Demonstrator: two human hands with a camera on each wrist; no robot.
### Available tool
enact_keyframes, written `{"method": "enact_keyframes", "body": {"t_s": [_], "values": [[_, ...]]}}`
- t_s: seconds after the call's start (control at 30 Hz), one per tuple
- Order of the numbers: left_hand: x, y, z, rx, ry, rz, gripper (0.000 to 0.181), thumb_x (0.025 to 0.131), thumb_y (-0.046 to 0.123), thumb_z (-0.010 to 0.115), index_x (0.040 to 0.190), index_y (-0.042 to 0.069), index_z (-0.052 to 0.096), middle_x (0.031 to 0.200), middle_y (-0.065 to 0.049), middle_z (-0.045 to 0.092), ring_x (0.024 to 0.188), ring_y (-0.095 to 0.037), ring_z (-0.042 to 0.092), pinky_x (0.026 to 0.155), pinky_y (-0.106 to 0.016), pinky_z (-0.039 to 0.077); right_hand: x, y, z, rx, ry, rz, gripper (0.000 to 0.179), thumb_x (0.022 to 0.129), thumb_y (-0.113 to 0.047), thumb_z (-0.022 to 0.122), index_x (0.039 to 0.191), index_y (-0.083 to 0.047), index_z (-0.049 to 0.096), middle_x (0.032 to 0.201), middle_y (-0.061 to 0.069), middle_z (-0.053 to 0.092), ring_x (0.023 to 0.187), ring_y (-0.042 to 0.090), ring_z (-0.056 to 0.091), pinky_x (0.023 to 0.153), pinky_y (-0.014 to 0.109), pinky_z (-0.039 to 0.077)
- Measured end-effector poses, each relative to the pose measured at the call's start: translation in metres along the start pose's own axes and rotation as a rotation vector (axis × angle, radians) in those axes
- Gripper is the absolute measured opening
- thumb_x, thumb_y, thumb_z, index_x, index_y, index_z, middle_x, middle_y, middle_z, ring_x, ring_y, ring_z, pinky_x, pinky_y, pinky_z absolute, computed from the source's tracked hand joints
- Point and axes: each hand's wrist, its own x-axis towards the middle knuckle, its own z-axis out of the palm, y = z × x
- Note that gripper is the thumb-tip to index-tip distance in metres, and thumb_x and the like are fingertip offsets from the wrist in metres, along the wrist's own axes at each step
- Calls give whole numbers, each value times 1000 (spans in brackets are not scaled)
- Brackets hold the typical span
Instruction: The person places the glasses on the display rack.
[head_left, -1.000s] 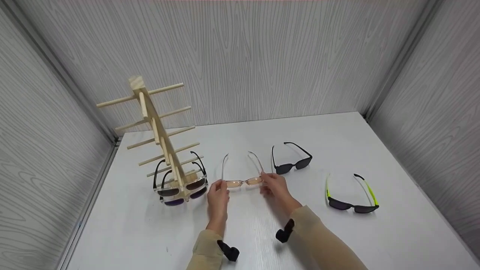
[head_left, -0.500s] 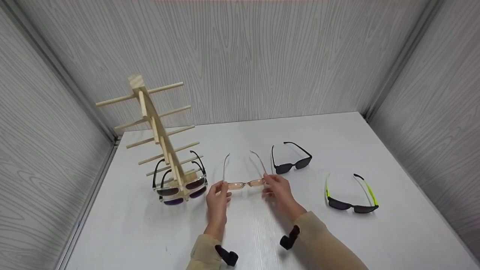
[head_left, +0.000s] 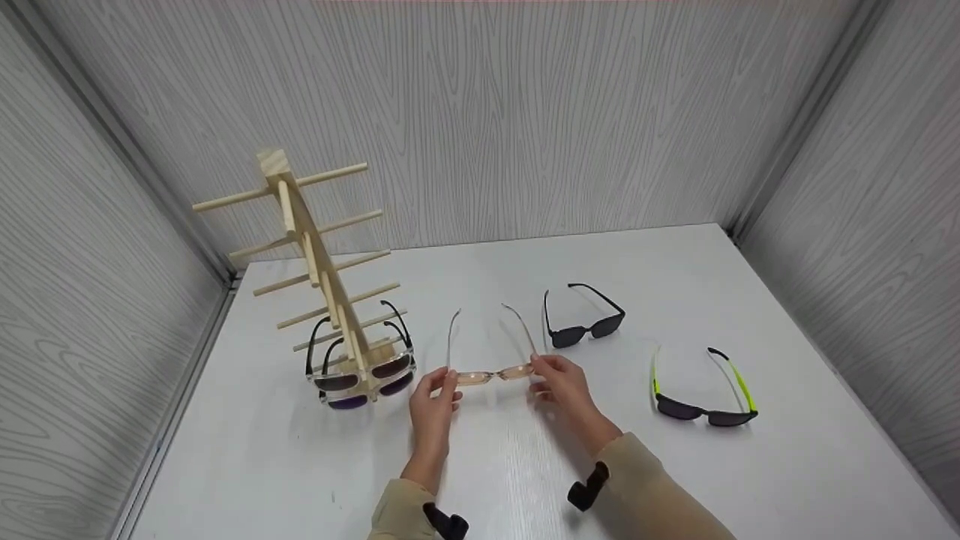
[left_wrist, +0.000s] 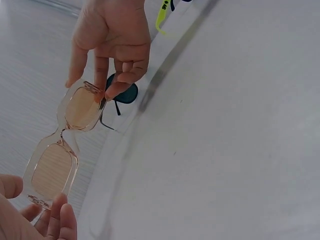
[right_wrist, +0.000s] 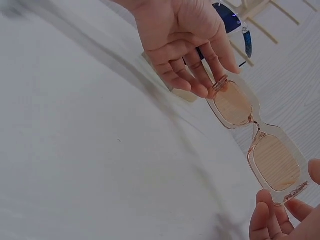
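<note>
You rightly pinch the glasses (head_left: 493, 376), likely light but brittle, left hand (head_left: 433, 409) at nine o'clock, right hand (head_left: 564, 386) at three.

in the left wrist view, the edges crop my left hand (left_wrist: 19, 223) and the yellow-green sunglasses (left_wrist: 161, 18), whose temple lettering (left_wrist: 165, 5) is too small for me to read.

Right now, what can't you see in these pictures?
Head view: outer corners of the peach glasses, behind the left hand and right hand.
Left wrist view: most of the yellow-armed sunglasses, cut by the top edge.
Right wrist view: much of the wooden rack, cut by the top edge.
</note>
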Motion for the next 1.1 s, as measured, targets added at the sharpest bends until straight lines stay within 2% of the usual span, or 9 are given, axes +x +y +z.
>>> {"method": "enact_keyframes", "body": {"t_s": [0.13, 0.17, 0.27, 0.37, 0.4, 0.57, 0.73, 0.97, 1.1], "values": [[-4, 2, -2, -1, -5, 10, 33, 91, 19, 62, 115, -2, 59, 97, -12, 59, 73, -20, 63, 66, -35, 52, -4, -1, -1, 1, -8, -4, 41, 87, -35, 66, 111, -3, 59, 98, 9, 62, 71, 20, 63, 59, 29, 50], [-8, 8, -3, 1, -8, 11, 32, 91, 18, 61, 115, -3, 59, 97, -12, 59, 74, -22, 63, 67, -37, 52, -5, -1, -1, 8, -8, -6, 40, 87, -34, 66, 111, -3, 60, 98, 8, 62, 70, 20, 63, 59, 28, 50], [-10, 10, -4, -5, -16, 26, 33, 91, 19, 62, 115, -3, 59, 96, -12, 60, 74, -21, 63, 67, -37, 52, -8, -3, -2, 20, -16, -27, 39, 87, -32, 66, 111, -1, 59, 94, 7, 63, 69, 20, 63, 57, 28, 50], [-11, 11, -6, 0, -16, 61, 33, 90, 18, 63, 114, -4, 59, 95, -12, 61, 73, -22, 63, 67, -38, 52, -10, -5, -3, 11, -21, -43, 40, 87, -32, 66, 111, -1, 59, 93, 7, 62, 68, 20, 64, 57, 28, 50], [-9, 7, -6, 0, -15, 77, 33, 89, 19, 64, 114, -3, 60, 94, -11, 61, 71, -19, 62, 66, -37, 52, -11, -6, -4, 7, -24, -46, 41, 87, -33, 66, 111, -1, 59, 94, 7, 62, 68, 20, 64, 57, 28, 50], [-13, 9, -10, 17, -30, 119, 31, 89, 18, 64, 113, -2, 61, 94, -10, 61, 71, -19, 62, 66, -36, 53, -17, -8, -6, 3, -34, -52, 44, 86, -35, 66, 114, -2, 59, 97, 9, 62, 71, 20, 64, 59, 28, 50], [-20, 17, -15, 20, -50, 117, 30, 90, 19, 64, 115, 2, 61, 97, -9, 61, 75, -20, 63, 67, -33, 53, -23, -13, -6, 18, -47, -65, 46, 86, -36, 67, 115, -2, 59, 97, 9, 62, 72, 21, 64, 60, 28, 50], [-27, 26, -20, 8, -69, 166, 33, 90, 19, 63, 117, 1, 59, 99, -11, 61, 77, -26, 63, 67, -35, 53, -29, -19, -6, 50, -63, -98, 44, 85, -35, 67, 112, -2, 60, 96, 9, 61, 71, 22, 63, 61, 29, 50], [-32, 31, -24, 37, -69, 199, 32, 89, 21, 64, 116, 3, 60, 98, -9, 61, 76, -21, 63, 66, -29, 52, -36, -25, -6, 50, -72, -108, 39, 86, -35, 67, 110, -5, 61, 95, 7, 61, 73, 22, 64, 62, 30, 50]]}}
